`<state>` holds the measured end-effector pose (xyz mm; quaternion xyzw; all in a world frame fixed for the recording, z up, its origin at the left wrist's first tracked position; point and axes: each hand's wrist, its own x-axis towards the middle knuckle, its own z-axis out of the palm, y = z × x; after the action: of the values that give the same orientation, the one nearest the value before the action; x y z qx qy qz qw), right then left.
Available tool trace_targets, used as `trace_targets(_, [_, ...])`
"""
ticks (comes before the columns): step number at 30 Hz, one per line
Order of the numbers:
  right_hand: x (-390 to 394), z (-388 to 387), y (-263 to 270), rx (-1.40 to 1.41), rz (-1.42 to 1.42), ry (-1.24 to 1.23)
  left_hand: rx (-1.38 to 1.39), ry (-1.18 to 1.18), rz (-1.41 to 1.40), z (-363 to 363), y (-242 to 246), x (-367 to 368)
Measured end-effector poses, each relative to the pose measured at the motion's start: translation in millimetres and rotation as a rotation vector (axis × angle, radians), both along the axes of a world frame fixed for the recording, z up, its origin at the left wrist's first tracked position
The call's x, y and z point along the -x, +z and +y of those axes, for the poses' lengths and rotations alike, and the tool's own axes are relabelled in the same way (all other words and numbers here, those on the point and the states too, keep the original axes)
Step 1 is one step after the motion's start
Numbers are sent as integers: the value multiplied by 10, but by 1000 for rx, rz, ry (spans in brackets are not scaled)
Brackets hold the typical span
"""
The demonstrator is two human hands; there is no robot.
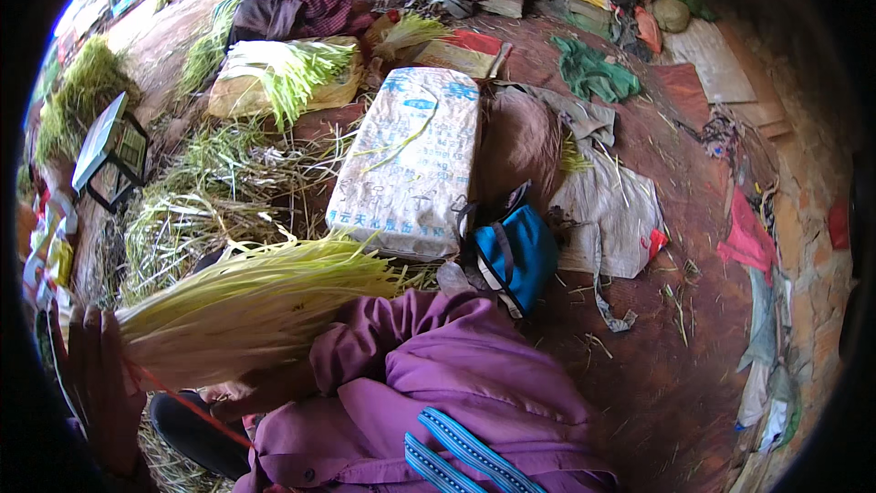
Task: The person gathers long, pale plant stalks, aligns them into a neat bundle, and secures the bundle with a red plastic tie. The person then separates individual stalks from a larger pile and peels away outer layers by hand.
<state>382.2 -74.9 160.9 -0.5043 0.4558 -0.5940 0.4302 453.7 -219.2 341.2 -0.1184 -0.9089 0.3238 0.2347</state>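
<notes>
A large bundle of long, pale yellow-green leaves (260,308) lies across the lap at lower left. Its cut-looking end meets my left hand (96,370), whose fingers are upright and close together at the picture's left edge; whether they grip it is unclear. From beneath the bundle shows my right hand (236,400), fingers bent, the forearm in a purple sleeve under the leaves; what it holds is hidden. A thin red string (195,411) runs slantwise from near my left hand, past my right hand, to the purple clothing.
A printed white sack (410,157) stands ahead, with a blue cloth bag (517,257) beside it. Straw and leaf trimmings (198,219) cover the ground at left. More pale leaves (294,72) lie on a yellow sack, near a seated person. A brick wall (821,287) edges the right.
</notes>
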Motion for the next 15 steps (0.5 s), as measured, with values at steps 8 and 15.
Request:
trace_targets(8, [896,1213,28,387,419,-890,134,-164,216,1374,151,908])
trace_targets(15, [1796,2903,478,516,-236,-1328,-150,-434,147,2879,-94,1365])
